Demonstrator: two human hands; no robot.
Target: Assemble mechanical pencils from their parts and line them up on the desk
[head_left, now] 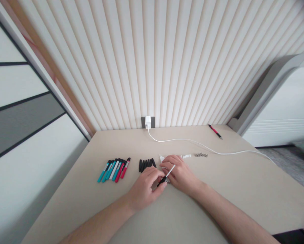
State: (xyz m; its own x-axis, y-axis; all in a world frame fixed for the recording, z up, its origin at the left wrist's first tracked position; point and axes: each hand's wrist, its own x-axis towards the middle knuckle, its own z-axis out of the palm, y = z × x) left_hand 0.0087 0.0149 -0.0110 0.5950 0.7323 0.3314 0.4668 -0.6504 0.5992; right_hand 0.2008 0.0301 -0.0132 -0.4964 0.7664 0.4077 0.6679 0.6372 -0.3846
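Observation:
Between the thumb and fingers of my left hand (145,186) is a black pen grip (161,181), with a thin white refill (170,170) sticking out of it up to the right. My right hand (181,173) lies close beside it, behind the refill. Its fingers are curled in and pressed together, and their tips are partly hidden, so I cannot make out what they hold. A small greyish piece (168,181) shows between the hands. Black pen grips (147,164) lie in a row just beyond my left hand. White refills (186,156) lie partly covered by my right hand.
Several teal, red and white pen barrels (113,170) with black ends lie to the left. Small metal springs (201,155) lie to the right. A red and black pen (215,131) rests farther back. A white cable (177,139) runs from a charger (148,122) across the table.

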